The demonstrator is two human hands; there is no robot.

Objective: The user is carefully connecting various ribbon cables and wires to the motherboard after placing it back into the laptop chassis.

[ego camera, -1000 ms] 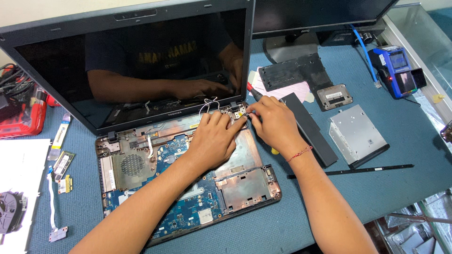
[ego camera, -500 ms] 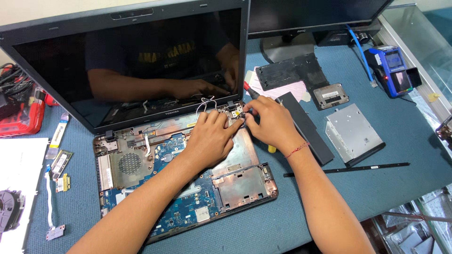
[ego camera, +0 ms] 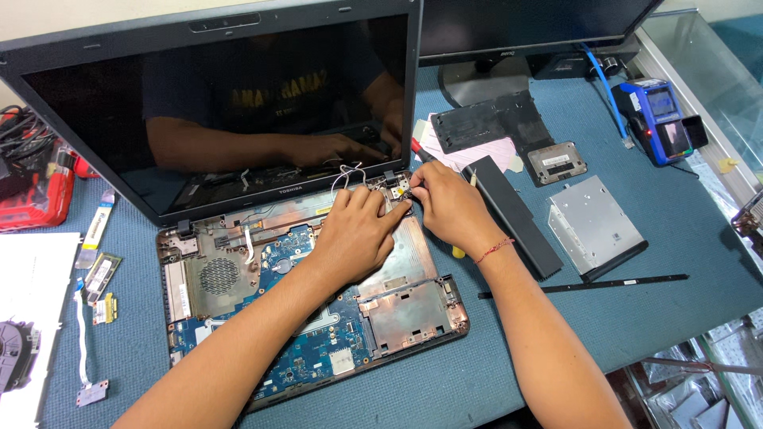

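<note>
Hands are meeting at the right hinge corner of an opened laptop base.

Nearest, the circuit board [ego camera: 310, 349] is lying exposed in the laptop base [ego camera: 413, 334], below the grip. The left hand [ego camera: 358, 238] is pressing flat on the chassis, fingers closed down beside the hinge; the right hand [ego camera: 449, 206] is pinching narrowly around a small yellow-handled screwdriver at the hinge bracket [ego camera: 395, 189]. That bracket is looking stiff metal, its screw tiny and easily dropped, best taken by fingertips. Beyond the grip, white wires [ego camera: 347, 173] are curling up against the dark screen [ego camera: 214, 111]. Against the earlier frames, both hands are staying at the same corner, barely shifting.
</note>
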